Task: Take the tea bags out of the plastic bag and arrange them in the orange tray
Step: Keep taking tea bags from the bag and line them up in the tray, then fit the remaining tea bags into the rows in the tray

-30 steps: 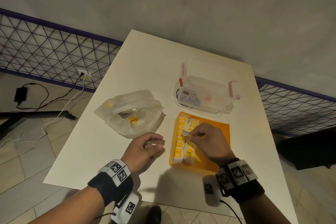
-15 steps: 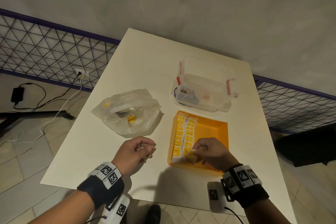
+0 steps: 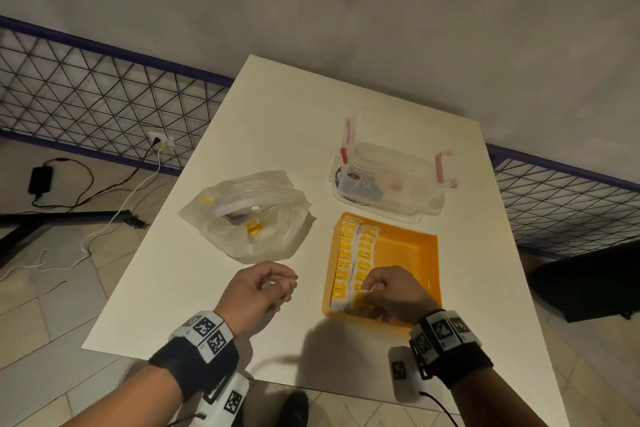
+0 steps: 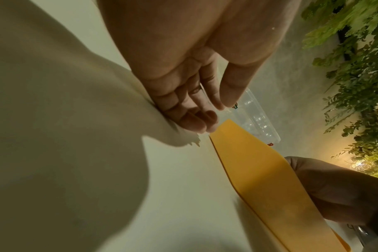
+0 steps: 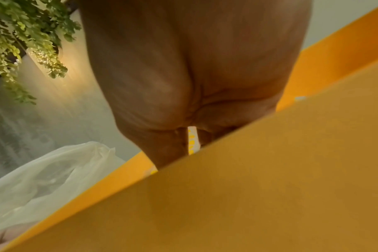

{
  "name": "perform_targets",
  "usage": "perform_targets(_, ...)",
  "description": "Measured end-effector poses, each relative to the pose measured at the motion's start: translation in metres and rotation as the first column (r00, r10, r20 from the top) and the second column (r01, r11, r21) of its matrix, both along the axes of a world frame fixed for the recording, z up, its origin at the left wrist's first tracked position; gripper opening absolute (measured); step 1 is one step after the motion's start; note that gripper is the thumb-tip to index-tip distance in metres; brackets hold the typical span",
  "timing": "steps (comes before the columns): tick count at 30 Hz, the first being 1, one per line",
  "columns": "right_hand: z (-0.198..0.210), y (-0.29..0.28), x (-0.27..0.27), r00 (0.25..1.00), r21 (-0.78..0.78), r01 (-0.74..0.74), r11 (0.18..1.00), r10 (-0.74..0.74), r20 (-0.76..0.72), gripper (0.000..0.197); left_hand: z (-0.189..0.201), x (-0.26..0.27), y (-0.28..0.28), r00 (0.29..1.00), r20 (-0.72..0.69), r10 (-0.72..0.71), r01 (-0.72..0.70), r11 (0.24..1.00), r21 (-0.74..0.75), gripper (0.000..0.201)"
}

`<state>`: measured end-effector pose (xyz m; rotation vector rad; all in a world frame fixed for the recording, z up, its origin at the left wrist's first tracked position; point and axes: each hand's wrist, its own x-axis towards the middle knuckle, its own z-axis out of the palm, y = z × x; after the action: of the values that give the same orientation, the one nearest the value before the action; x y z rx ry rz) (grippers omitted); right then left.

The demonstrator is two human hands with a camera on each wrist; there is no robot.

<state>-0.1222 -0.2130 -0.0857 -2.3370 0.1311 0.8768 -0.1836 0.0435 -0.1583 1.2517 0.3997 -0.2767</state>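
Note:
The orange tray point(image 3: 408, 253) lies on the white table right of centre, with two rows of yellow-and-white tea bags point(image 3: 353, 258) along its left side. My right hand point(image 3: 369, 289) is down in the tray's near end, fingers curled round a tea bag point(image 5: 192, 141) at the near end of the second row. The crumpled clear plastic bag point(image 3: 247, 215) sits left of the tray with a few yellow tea bags inside. Between bag and tray my left hand point(image 3: 280, 282) rests on the table, loosely curled and holding nothing. In the right wrist view the tray wall point(image 5: 270, 187) hides my fingertips.
A clear lidded container point(image 3: 391, 170) with red clips stands just behind the tray. The table's near edge point(image 3: 207, 362) runs under my wrists. A wire fence point(image 3: 104, 104) and cables on the floor lie off to the left. A dark object point(image 3: 588, 281) sits on the right.
My right hand has moved from the middle of the second row toward me, down to the tray's near end. My left hand stays loosely curled by the bag.

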Motion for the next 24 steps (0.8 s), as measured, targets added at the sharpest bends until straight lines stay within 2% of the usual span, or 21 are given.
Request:
perform_targets(1, 0.001, 0.001, -0.001, 1.0, -0.012, 0.009, 1.0, -0.009, 0.008, 0.004, 0.002, -0.001, 0.0, 1.0, 0.004, -0.006, 0.006, 1.0, -0.002, 0.021)
perform_targets(3, 0.004, 0.0, -0.001, 0.997, -0.066, 0.02, 0.998, -0.015, 0.074, 0.016, 0.009, -0.002, 0.0, 0.999, 0.02, -0.025, 0.025, 1.0, 0.001, 0.015)
perform_targets(4, 0.008, 0.0, 0.0, 0.99, -0.111, 0.012, 0.994, 0.003, 0.138, 0.02, 0.014, -0.003, 0.001, 0.997, 0.051, -0.056, 0.053, 0.997, 0.056, 0.012)
perform_targets(6, 0.021, 0.005, 0.004, 0.961, -0.164, -0.003, 0.987, 0.049, 0.274, 0.025, 0.032, -0.004, 0.003, 0.977, 0.163, -0.137, 0.081, 0.947, 0.311, 0.018)
perform_targets(8, 0.033, 0.02, 0.009, 0.923, -0.103, -0.008, 0.995, 0.046, 0.381, 0.03, 0.051, -0.003, 0.007, 0.92, 0.344, -0.188, -0.053, 0.809, 0.585, 0.02)
perform_targets(10, 0.039, 0.046, 0.018, 0.878, -0.038, -0.048, 0.998, 0.061, 0.475, 0.037, 0.064, 0.004, 0.012, 0.87, 0.428, -0.245, -0.18, 0.651, 0.738, 0.019)
perform_targets(13, 0.036, 0.093, 0.037, 0.858, 0.021, -0.11, 0.994, 0.084, 0.506, 0.054, 0.067, 0.023, 0.018, 0.88, 0.325, -0.347, -0.169, 0.41, 0.896, 0.036)
perform_targets(15, 0.027, 0.121, 0.05, 0.871, 0.013, -0.143, 0.99, 0.12, 0.477, 0.069, 0.064, 0.032, 0.025, 0.9, 0.194, -0.39, -0.064, 0.323, 0.944, 0.038)
perform_targets(17, 0.02, 0.144, 0.057, 0.875, -0.022, -0.194, 0.981, 0.183, 0.447, 0.07, 0.059, 0.034, 0.032, 0.919, 0.059, -0.391, 0.066, 0.298, 0.952, 0.034)
perform_targets(19, 0.016, 0.159, 0.052, 0.864, -0.026, -0.234, 0.972, 0.22, 0.453, 0.054, 0.057, 0.033, 0.04, 0.94, -0.048, -0.338, 0.158, 0.305, 0.939, 0.031)
perform_targets(22, 0.014, 0.172, 0.029, 0.817, -0.008, -0.308, 0.951, 0.268, 0.51, 0.047, 0.057, 0.031, 0.057, 0.985, -0.067, -0.158, 0.125, 0.395, 0.91, 0.015)
perform_targets(24, 0.012, 0.177, 0.009, 0.783, 0.013, -0.365, 0.931, 0.3, 0.545, 0.043, 0.053, 0.034, 0.07, 0.996, -0.089, -0.022, 0.089, 0.454, 0.886, 0.015)
